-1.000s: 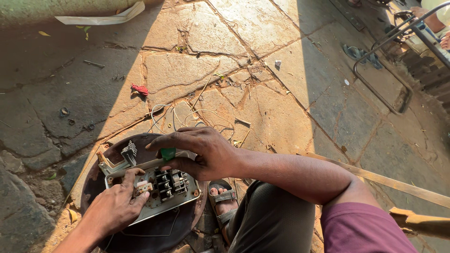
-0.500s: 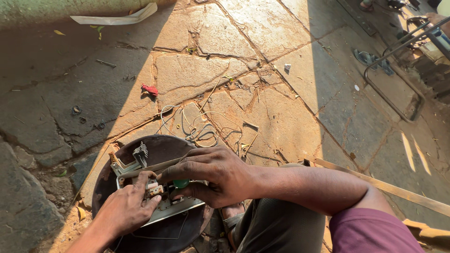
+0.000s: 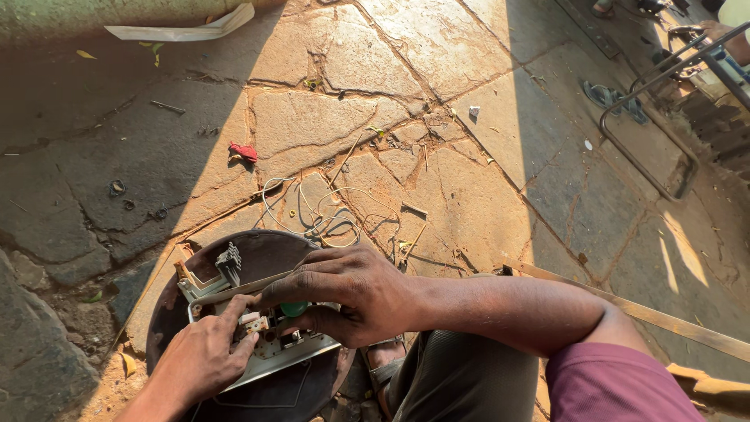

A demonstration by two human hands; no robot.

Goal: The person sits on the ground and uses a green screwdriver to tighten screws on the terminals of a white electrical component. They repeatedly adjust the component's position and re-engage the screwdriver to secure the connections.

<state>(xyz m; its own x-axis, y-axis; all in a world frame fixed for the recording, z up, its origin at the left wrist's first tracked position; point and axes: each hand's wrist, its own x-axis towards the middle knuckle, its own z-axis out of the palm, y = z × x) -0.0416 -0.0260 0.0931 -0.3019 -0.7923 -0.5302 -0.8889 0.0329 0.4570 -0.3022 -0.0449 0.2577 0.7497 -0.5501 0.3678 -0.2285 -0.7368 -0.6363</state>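
A grey metal plate with electrical parts [image 3: 293, 353] lies on a dark round tray [image 3: 258, 254] on the stone ground. My right hand [image 3: 348, 293] is closed over a tool with a green handle [image 3: 294, 309], its fingers pressing down on the plate. My left hand [image 3: 203, 355] pinches a small white and orange part [image 3: 254, 320] at the plate's left side. A grey ridged component [image 3: 229, 264] stands on the tray behind the plate.
Loose thin wires [image 3: 328, 215] lie on the cracked stone paving beyond the tray. A red scrap [image 3: 244, 151] sits further left. A bent metal frame [image 3: 648, 117] and a sandal [image 3: 613, 98] are at far right. A wooden strip [image 3: 672, 324] runs along my right side.
The view shifted down and left. My right hand slid lower over the plate, covering more of its parts, with the green handle under the fingers. My left hand stayed at the plate's left side.
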